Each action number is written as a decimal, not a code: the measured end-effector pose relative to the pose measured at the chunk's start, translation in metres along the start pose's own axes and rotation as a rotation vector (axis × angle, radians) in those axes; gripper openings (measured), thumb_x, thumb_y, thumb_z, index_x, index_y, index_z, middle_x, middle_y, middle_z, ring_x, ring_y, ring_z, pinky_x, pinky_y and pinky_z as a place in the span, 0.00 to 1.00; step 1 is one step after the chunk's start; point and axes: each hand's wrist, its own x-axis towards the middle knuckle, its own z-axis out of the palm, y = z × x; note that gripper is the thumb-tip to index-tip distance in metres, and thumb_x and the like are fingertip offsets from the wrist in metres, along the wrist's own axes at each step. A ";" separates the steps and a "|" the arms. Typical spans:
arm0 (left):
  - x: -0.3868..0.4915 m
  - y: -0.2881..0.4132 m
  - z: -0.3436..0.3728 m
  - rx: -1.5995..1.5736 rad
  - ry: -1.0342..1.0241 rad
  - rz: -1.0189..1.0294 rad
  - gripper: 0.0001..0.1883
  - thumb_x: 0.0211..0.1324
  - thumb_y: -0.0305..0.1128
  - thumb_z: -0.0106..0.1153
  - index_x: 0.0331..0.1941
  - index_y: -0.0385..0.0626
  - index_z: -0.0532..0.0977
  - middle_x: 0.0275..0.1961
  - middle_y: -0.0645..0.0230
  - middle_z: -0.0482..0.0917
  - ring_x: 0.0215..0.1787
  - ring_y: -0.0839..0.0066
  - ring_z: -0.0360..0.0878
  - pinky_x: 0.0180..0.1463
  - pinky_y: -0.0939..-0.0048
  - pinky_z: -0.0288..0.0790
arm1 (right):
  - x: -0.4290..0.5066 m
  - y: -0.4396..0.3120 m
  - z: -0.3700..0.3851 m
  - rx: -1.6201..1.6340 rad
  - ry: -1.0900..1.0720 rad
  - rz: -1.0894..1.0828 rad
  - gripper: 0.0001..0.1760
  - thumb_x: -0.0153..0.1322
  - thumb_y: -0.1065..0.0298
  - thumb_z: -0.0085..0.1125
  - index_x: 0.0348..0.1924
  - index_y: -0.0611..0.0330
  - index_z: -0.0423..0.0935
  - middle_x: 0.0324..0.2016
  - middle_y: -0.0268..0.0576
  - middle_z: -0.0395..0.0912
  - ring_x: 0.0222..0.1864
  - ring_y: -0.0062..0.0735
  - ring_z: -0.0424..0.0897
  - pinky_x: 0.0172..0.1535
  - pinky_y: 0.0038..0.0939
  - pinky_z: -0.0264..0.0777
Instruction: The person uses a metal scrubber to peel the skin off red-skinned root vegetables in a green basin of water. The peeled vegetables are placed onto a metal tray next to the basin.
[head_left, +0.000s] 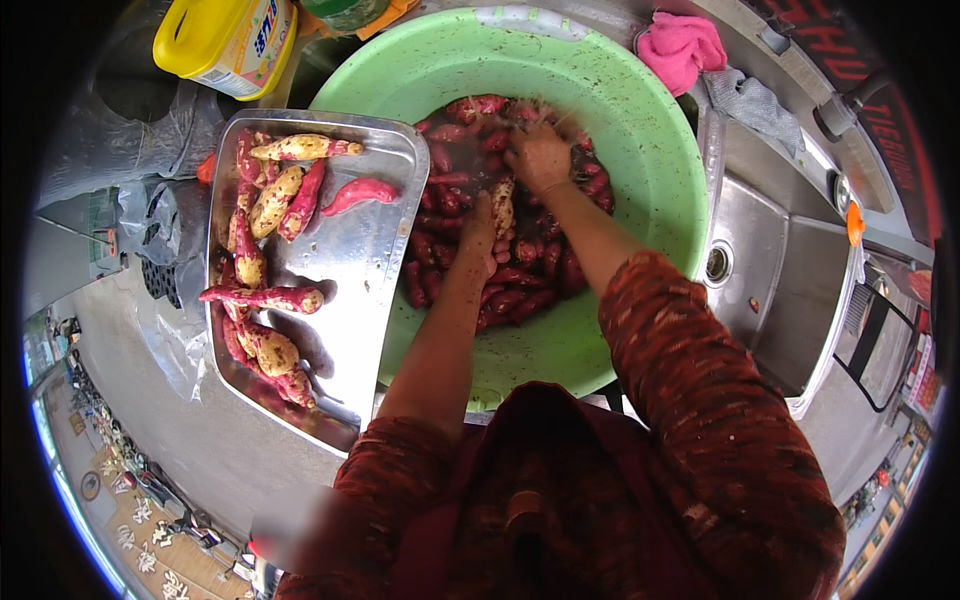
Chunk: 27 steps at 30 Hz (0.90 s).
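Note:
A large green plastic basin (652, 157) holds many red-skinned sweet potatoes (517, 300) in murky water. My left hand (484, 232) grips a partly peeled sweet potato (502, 206) with pale, speckled flesh, held upright over the others. My right hand (540, 157) is among the sweet potatoes at the basin's far side, where water splashes; its fingertips are hidden, so I cannot tell whether it holds one. Left of the basin, a stainless steel tray (352, 300) carries several sweet potatoes, some with pale patches, along its left side.
A stainless steel sink (750, 225) with a drain lies to the right. Behind it are a pink cloth (679, 52) and a grey cloth (754, 105). A yellow-lidded tub (225, 45) stands at the upper left, above clear plastic bags (157, 150).

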 end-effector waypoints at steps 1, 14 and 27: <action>0.002 -0.002 -0.003 0.008 -0.019 -0.022 0.25 0.68 0.65 0.41 0.32 0.59 0.74 0.18 0.76 0.70 0.10 0.78 0.58 0.14 0.74 0.50 | 0.006 0.010 0.009 -0.058 -0.048 -0.001 0.12 0.59 0.58 0.66 0.31 0.53 0.82 0.33 0.45 0.79 0.40 0.48 0.79 0.38 0.45 0.78; -0.030 0.006 -0.002 -0.273 -0.300 0.191 0.35 0.69 0.65 0.33 0.36 0.43 0.77 0.12 0.73 0.61 0.17 0.75 0.60 0.25 0.71 0.54 | -0.086 -0.001 -0.136 0.028 -0.881 0.009 0.17 0.61 0.49 0.63 0.33 0.53 0.82 0.32 0.47 0.82 0.39 0.50 0.82 0.43 0.45 0.76; -0.152 0.012 0.051 -0.108 -0.705 0.205 0.44 0.65 0.73 0.27 0.37 0.41 0.77 0.10 0.74 0.60 0.11 0.81 0.55 0.17 0.76 0.50 | -0.072 0.008 -0.208 0.736 0.143 0.583 0.16 0.67 0.59 0.70 0.37 0.64 0.83 0.28 0.42 0.82 0.30 0.27 0.80 0.38 0.28 0.73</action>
